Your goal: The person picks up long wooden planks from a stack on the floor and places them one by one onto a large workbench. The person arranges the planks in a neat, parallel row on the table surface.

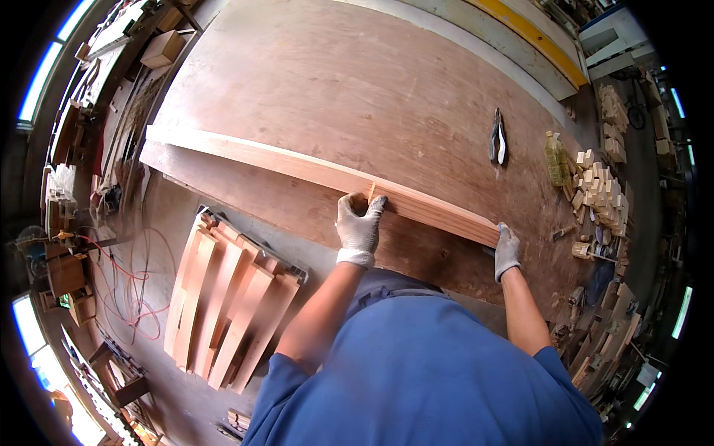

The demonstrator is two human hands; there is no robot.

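We see a long wooden piece [275, 157] slanting across the middle of the frame, from the left edge of the plywood table [297, 70] down toward the right. Our right hand [508, 256] is closed around its right end. Our left hand [358, 230] is bent in at its near edge, thumb and forefinger either side of a thin sliver [372, 192] (whether the pinch is on the sliver or on the wood behind it, we cannot tell). Both hands are gloved and set apart, so the whole left stretch of the piece runs out with no hand on it. If we bear down too hard on the right, that far end could lift or swing and slip past the table's left edge. The sliver worries us too: a tug along the grain might tear it longer, or drive its point through the glove. On the right half, fine lines run lengthwise; if those are separate strips, a loose grip would let them slide out of line. Swinging the piece up and to the right might knock the pliers [497, 140], while a step toward the lower left could jostle the stacked boards [227, 297].
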